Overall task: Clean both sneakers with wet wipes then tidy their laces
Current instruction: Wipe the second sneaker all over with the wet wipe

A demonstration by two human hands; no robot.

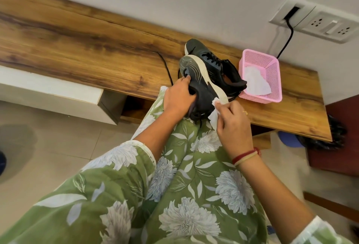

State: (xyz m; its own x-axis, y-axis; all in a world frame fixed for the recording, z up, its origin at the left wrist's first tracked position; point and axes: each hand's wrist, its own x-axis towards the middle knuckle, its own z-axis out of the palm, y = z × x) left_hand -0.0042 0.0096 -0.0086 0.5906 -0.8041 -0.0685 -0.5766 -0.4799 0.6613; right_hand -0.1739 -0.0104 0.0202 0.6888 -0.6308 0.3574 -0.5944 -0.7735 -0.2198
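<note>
A dark sneaker (202, 86) with a white sole edge is tipped on its side over my knee, sole facing up and left. My left hand (179, 96) grips it around the upper. My right hand (232, 119) holds a white wet wipe (214, 114) pressed against the heel end of the white sole edge. The second dark sneaker (217, 63) stands upright on the wooden bench (77, 49) just behind the first, its black laces loose.
A pink mesh basket (272, 72) holding a crumpled white wipe (255, 82) sits on the bench right of the sneakers. A black cable (287, 37) runs from a wall socket panel (318, 22). A loose black lace (166, 67) lies on the bench. My lap in green floral fabric fills the foreground.
</note>
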